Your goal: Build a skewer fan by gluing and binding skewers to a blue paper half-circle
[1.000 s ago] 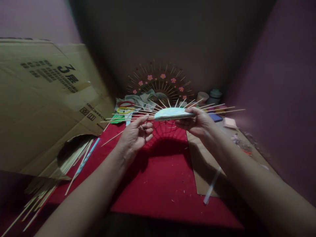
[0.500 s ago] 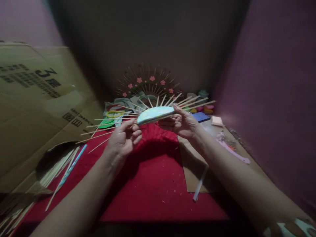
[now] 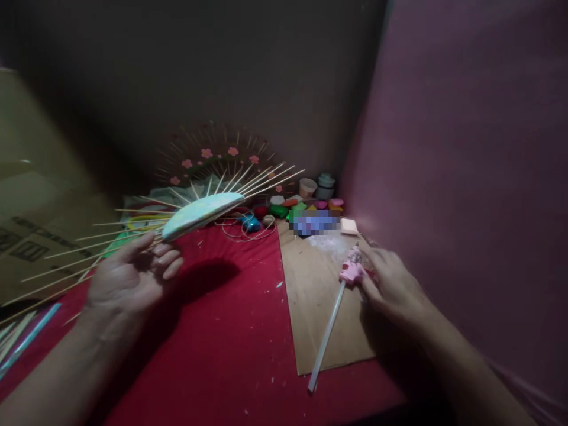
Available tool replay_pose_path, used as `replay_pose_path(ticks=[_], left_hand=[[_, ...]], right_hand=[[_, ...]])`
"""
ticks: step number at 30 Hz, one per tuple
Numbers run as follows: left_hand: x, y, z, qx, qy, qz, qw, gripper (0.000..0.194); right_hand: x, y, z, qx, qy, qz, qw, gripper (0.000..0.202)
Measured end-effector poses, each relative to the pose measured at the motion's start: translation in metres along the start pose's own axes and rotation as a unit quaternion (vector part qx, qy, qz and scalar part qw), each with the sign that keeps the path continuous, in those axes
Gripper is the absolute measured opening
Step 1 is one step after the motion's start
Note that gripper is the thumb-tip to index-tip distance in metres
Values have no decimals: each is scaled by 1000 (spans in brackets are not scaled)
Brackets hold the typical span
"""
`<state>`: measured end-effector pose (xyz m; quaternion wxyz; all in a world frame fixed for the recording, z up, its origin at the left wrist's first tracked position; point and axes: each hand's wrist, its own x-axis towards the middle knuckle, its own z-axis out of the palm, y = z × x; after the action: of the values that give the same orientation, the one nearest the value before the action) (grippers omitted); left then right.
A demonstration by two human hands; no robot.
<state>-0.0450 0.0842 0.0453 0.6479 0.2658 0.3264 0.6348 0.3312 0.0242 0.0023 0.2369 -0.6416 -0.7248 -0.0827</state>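
My left hand [image 3: 137, 272] pinches the left end of a pale green half-disc [image 3: 202, 212], from which thin wooden sticks fan outward; it is held above the red cloth. Over the cardboard sheet on the right, my right hand [image 3: 390, 281] has its fingers curled round the handle side of a pink glue gun [image 3: 351, 269]. A long translucent glue stick [image 3: 326, 337] extends from the gun toward the front edge. The right hand's fingers partly hide the gun's handle.
Red cloth [image 3: 235, 337] covers the table, with a cardboard sheet [image 3: 306, 307] on it. Behind lie colourful packets [image 3: 278, 210], twine, a cup [image 3: 307, 187] and a flowered stick fan [image 3: 233, 152]. A large cardboard box [image 3: 26, 177] stands left; sticks lie at lower left.
My right hand has let go of the half-disc and moved right to the pink glue gun. My left hand still holds the half-disc, now tilted more. The view has shifted to the right.
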Motion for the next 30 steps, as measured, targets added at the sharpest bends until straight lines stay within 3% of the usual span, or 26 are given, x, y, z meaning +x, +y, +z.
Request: replay_pose_path(ticks=[3,6,12,18,21,27,30], left_hand=[[5,-2,-1,-8,26,-15,1000,34],[13,-4,-3,5,55,-36,998,35],[18,-7,0,29,102,-73,992,35],[16,-12,5,51,97,-84,990,34],[13,-16,4,30,85,-87,992,32],[-1,-25,5,-27,43,-33,998,25],[-4,-26,5,-43,6,-14,999,23]], right_hand=[[-6,16,1,-70,-54,34,995,55],[-8,16,1,-65,-103,55,991,63],[-6,10,7,-41,-112,78,990,73],[-12,22,26,-34,-47,36,998,74],[-15,21,24,1,-20,47,999,75],[-13,6,5,118,77,42,989,41],[0,-4,5,194,91,29,976,26]])
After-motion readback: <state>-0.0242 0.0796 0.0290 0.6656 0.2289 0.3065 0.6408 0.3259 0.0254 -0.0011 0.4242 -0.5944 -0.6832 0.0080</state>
